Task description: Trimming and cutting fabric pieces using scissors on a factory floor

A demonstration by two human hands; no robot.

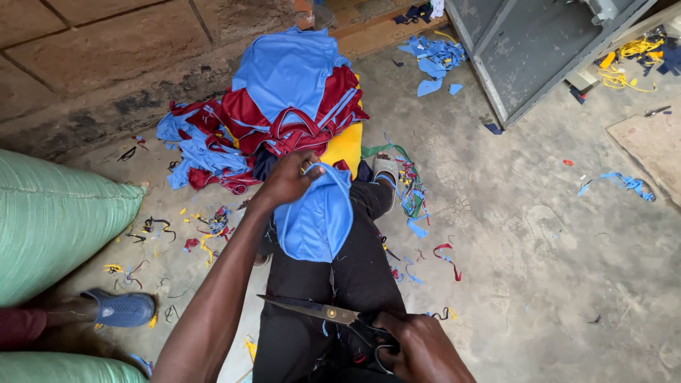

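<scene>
Head view: outstretched left hand pinches blue fabric; right hand grips scissors at lap.

Soft, even daylight filled the frame, shadows faint and glare absent; focus was sharp at centre, while the corners bowed with wide-angle distortion.

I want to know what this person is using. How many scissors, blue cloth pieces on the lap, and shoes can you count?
Scissors, held in the right hand: 1
Blue cloth piece on the lap, under the left hand: 1
Shoes: 2, a blue shoe and a grey sandal
Total: 4
</scene>
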